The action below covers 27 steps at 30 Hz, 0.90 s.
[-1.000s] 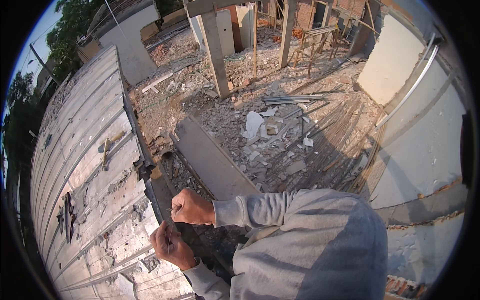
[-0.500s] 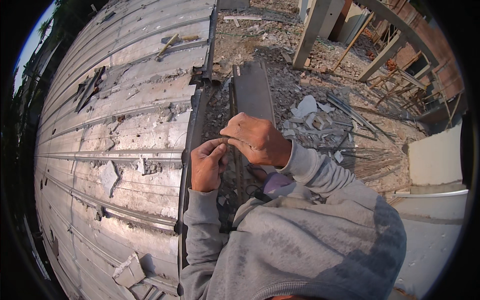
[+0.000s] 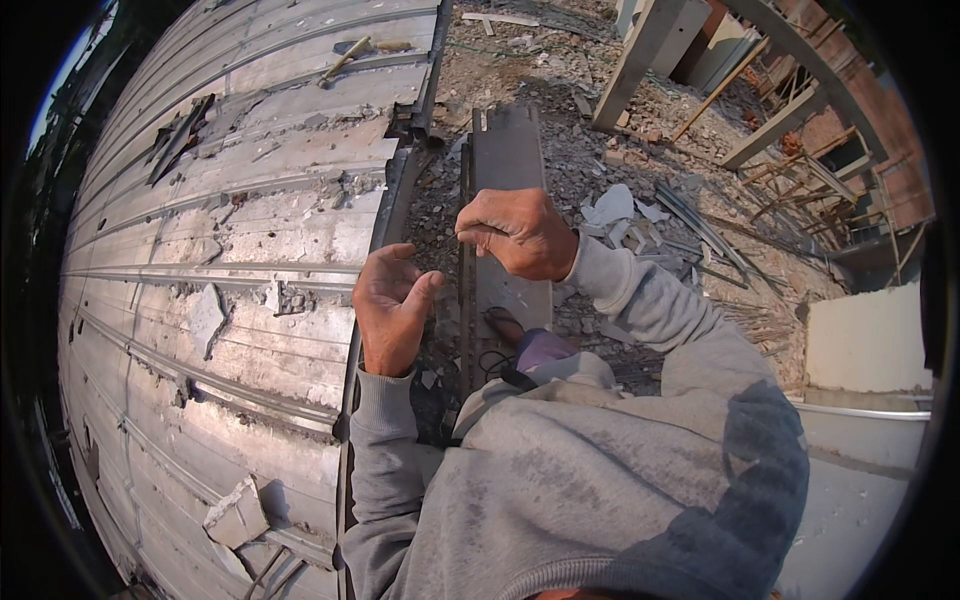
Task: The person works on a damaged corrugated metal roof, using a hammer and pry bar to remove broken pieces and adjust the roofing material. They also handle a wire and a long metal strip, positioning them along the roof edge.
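Note:
My left hand [image 3: 392,308] is raised beside the edge of the ribbed metal roof sheets [image 3: 250,222], thumb and fingers apart, and holds nothing that I can see. To its right and a little farther away, my right hand [image 3: 522,234] hovers over a long grey plank [image 3: 506,165], thumb and fingers pinched together. Whatever is in that pinch, if anything, is too small or hidden to name. A gap separates the two hands, and neither touches the roof or the plank.
On the roof lie white broken slabs [image 3: 207,320], dark bent strips [image 3: 180,142] and a hammer-like tool with a pale handle [image 3: 345,62]. Rubble [image 3: 570,155] spreads beyond the plank. A concrete post [image 3: 632,75] stands at the far right, a pale wall [image 3: 866,338] nearer.
My hands were together, pinching something small and thin. They have parted: the left has moved left and opened, while the right has shifted slightly right and away, still pinched.

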{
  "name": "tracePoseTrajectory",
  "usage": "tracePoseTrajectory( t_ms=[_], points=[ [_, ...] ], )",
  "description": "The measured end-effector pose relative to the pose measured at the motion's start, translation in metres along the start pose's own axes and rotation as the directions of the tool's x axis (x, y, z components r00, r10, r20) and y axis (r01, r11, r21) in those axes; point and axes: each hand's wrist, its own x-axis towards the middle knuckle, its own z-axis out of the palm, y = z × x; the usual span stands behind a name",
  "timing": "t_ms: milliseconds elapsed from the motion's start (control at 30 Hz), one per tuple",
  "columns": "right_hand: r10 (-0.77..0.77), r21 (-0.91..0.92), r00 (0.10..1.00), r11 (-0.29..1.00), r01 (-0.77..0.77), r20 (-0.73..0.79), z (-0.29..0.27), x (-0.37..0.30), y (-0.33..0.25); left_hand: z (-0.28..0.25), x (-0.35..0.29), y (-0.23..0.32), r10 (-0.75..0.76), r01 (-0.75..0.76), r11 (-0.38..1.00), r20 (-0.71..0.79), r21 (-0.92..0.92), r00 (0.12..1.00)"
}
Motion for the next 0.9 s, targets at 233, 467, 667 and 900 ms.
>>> tracePoseTrajectory(
  t_ms=[233,467,667,900],
  points=[
    [0.673,0.508,0.724,0.575,-0.642,0.154,0.001,-0.001,0.011,0.005,-0.004,-0.015,0.012,-0.001,0.981,-0.056,0.192,0.998],
    [-0.125,-0.312,0.874,0.903,0.296,0.469,-0.018,0.014,0.011,0.007,-0.010,-0.012,0.132,-0.157,0.894,0.088,0.420,0.987],
    [0.085,-0.409,0.988,0.903,-0.133,-0.132,-0.003,0.008,0.025,0.007,-0.023,-0.022,0.012,-0.008,0.976,-0.017,0.218,1.000],
    [0.644,0.153,0.717,0.763,-0.629,-0.267,0.019,-0.022,0.030,0.010,-0.036,-0.030,0.208,-0.177,0.874,-0.019,0.453,0.978]
  ],
)
